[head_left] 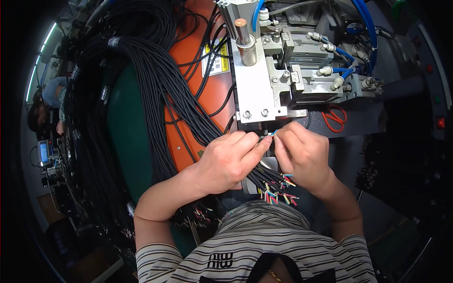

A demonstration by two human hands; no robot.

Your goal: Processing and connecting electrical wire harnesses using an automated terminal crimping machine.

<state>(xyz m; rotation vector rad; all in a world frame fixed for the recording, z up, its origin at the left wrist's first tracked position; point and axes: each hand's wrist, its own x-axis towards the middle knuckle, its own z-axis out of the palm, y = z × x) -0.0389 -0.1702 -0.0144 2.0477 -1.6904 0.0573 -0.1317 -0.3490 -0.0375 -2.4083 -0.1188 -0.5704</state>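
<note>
My left hand [232, 158] is closed in a pinch at the front of a metal machine [255, 94], where a black cable end with thin coloured wires [272, 134] shows between my fingertips. From the other side my right hand [304, 153] pinches these small wires, blue and white among them. Both hands almost meet just below the machine's front plate. Under my left wrist runs a thick bundle of black cables [160, 89]. Its stripped ends [278, 188], with red, yellow, blue and white wires, fan out between my forearms. My fingers hide the exact grip.
Red-handled scissors [335, 119] lie right of the machine. Pneumatic cylinders with blue hoses [347, 70] fill its right side. An orange panel [188, 47] with a yellow label and a green surface [123, 127] lie left. Another person [52, 101] is at the far left.
</note>
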